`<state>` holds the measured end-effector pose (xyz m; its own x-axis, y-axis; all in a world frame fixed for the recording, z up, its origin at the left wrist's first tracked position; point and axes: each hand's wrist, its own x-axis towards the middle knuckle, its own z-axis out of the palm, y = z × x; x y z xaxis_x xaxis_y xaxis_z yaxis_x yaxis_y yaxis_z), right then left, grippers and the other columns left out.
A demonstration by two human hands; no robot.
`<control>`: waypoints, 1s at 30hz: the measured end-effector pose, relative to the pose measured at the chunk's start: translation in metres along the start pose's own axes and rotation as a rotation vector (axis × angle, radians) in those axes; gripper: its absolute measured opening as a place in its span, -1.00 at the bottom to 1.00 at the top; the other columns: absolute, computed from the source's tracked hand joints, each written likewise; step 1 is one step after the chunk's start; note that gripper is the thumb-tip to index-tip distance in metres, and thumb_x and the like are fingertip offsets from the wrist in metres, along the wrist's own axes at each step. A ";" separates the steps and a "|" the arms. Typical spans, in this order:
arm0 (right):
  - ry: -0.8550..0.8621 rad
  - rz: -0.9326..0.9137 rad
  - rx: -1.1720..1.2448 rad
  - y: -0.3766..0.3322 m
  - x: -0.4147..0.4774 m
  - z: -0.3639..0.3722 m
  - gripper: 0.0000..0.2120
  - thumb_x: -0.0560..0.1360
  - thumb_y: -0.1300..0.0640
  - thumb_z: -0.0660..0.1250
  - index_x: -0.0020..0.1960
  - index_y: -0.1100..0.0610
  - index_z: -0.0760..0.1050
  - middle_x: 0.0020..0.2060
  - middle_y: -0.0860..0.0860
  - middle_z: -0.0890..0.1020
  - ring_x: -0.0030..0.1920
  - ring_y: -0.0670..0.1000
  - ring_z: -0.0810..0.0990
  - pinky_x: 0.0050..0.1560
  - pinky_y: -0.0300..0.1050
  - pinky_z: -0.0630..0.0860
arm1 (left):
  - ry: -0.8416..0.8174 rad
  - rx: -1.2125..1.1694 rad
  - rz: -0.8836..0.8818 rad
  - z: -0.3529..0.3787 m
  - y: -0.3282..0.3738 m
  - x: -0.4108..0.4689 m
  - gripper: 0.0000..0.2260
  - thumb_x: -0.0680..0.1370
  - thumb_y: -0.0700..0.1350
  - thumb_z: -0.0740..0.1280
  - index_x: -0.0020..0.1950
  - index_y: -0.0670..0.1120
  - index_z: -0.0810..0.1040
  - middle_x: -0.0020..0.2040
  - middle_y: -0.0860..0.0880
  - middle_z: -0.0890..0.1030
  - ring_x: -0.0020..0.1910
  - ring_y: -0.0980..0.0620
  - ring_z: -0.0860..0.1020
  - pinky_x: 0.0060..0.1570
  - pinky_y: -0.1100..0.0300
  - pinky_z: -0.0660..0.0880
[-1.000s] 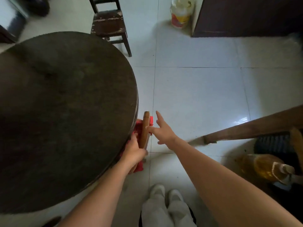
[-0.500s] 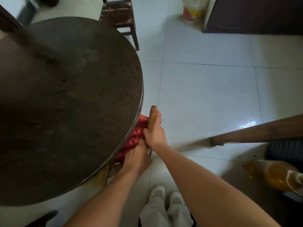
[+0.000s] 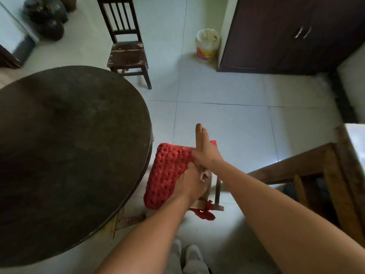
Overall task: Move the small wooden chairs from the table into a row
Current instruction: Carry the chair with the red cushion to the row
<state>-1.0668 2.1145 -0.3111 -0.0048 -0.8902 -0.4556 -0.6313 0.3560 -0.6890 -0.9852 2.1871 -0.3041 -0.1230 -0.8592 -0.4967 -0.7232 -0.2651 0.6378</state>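
Observation:
A small wooden chair with a red knitted cushion (image 3: 169, 171) stands on the tiled floor just right of the round dark table (image 3: 65, 155). Its whole seat shows beside the table's rim. My right hand (image 3: 207, 153) is closed around the top rail of the chair's back. My left hand (image 3: 192, 184) grips the lower end of the same backrest, beside the cushion. A second small wooden chair (image 3: 127, 50), dark and worn with a slatted back, stands beyond the table's far edge.
A dark cabinet (image 3: 292, 34) fills the far right, with a white and yellow bucket (image 3: 207, 45) at its corner. A wooden piece of furniture (image 3: 316, 171) juts in from the right. Dark bags (image 3: 47, 18) lie at the far left. My shoes (image 3: 185, 258) are below.
My right hand closed on the chair's back, and both hands drew the red-cushioned chair out from under the table's edge toward the right. The view lifted toward the cabinet.

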 end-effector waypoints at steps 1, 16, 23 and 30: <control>0.003 -0.018 -0.034 -0.003 0.000 -0.013 -0.19 0.44 0.30 0.23 0.54 -0.02 -0.10 0.34 0.14 0.44 0.13 0.18 0.54 -0.10 -0.03 0.50 | 0.010 -0.011 0.010 -0.001 0.012 0.002 -0.76 0.47 -0.20 0.15 0.11 -0.14 0.45 0.01 -0.15 0.56 -0.02 -0.22 0.59 -0.02 -0.13 0.55; 0.058 0.005 -0.109 -0.063 0.097 -0.136 -0.23 0.49 0.21 0.28 0.55 -0.01 -0.07 0.15 0.19 0.54 -0.04 0.17 0.57 -0.08 0.05 0.58 | 0.074 -0.061 0.085 -0.063 0.124 0.100 -0.77 0.42 -0.22 0.17 0.05 -0.12 0.48 -0.10 -0.15 0.62 -0.15 -0.21 0.62 -0.18 -0.06 0.57; -0.034 -0.082 -0.125 -0.136 0.217 -0.153 -0.21 0.45 0.23 0.30 0.55 -0.02 -0.04 0.02 0.12 0.52 -0.06 0.15 0.54 -0.12 -0.04 0.49 | 0.190 -0.155 -0.054 -0.131 0.141 0.211 -0.80 0.47 0.00 0.17 0.01 -0.07 0.41 -0.08 -0.08 0.62 -0.14 -0.16 0.65 -0.09 -0.09 0.59; -0.142 -0.271 -0.184 -0.206 0.342 -0.190 -0.20 0.43 0.26 0.33 0.55 -0.04 0.01 0.24 0.17 0.52 0.11 0.16 0.52 0.04 -0.06 0.42 | 0.081 -0.667 -0.227 -0.214 0.183 0.329 -0.91 0.37 -0.19 0.34 -0.14 -0.08 0.50 -0.13 -0.18 0.64 -0.23 -0.20 0.65 -0.15 -0.11 0.63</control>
<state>-1.0855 1.6828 -0.2182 0.2819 -0.8923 -0.3526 -0.7240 0.0433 -0.6884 -1.0124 1.7617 -0.2245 0.0511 -0.7740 -0.6311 -0.1513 -0.6307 0.7612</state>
